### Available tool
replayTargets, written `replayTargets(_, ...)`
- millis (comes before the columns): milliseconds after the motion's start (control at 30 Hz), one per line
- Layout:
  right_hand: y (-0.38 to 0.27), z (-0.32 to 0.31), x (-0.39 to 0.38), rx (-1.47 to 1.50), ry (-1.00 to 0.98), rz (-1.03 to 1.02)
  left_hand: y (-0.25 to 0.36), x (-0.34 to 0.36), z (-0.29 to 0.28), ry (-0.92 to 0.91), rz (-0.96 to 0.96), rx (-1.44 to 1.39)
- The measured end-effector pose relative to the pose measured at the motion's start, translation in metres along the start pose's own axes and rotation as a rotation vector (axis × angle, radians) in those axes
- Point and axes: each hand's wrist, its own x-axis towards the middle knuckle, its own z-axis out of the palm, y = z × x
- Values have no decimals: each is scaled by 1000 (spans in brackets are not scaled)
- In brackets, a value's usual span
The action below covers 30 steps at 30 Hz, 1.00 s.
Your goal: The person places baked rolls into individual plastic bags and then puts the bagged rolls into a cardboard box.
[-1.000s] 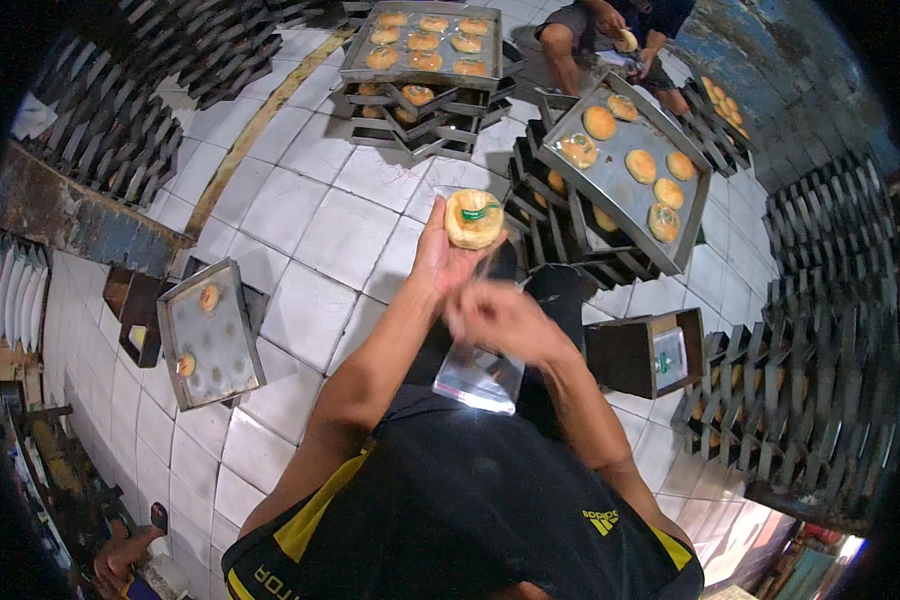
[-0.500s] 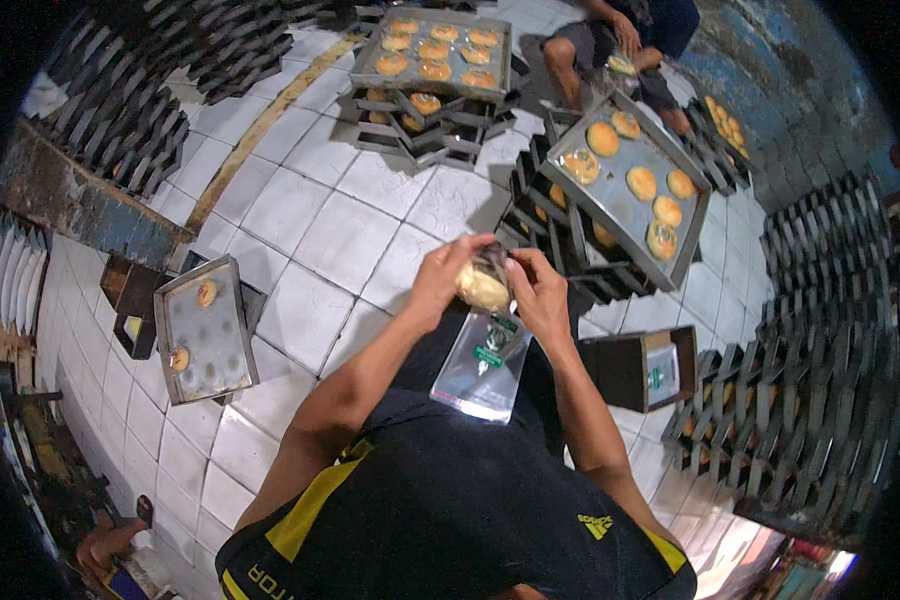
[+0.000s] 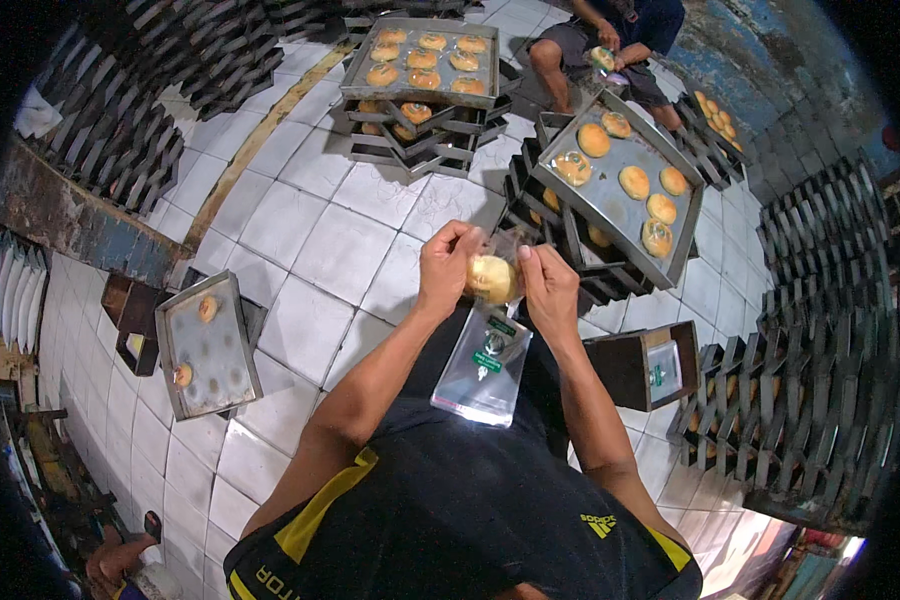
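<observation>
left hand [image 3: 448, 262] pinches the bun [image 3: 492, 278] on its left side, right hand [image 3: 550, 285] pinches its right side. bun sits btwn both hands, w/ a clear bag [image 3: 484, 365] hanging just below. tray of buns [image 3: 618, 180] to the right.

Even overhead light, glare on the white floor tiles [image 3: 340, 250] — fisheye bends edges, corners fall black, rim softly blurred.

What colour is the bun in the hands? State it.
Pale golden yellow. The bun sits between the left hand and right hand, seen in the head view.
</observation>
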Motion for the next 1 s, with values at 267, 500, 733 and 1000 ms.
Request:
replayTargets(267, 19, -17, 38, 410, -157, 457, 36, 5, -13, 214, 64, 205)
replayTargets(500, 55, 6, -80, 785, -315, 997, -9, -52, -55, 76, -262, 205)
replayTargets(733, 37, -50, -28, 633, 161, 374, 14, 7, 29, -126, -261, -477)
replayTargets(1000, 63, -121, -13, -597, 168, 108, 25, -55, 13, -481, 207, 829)
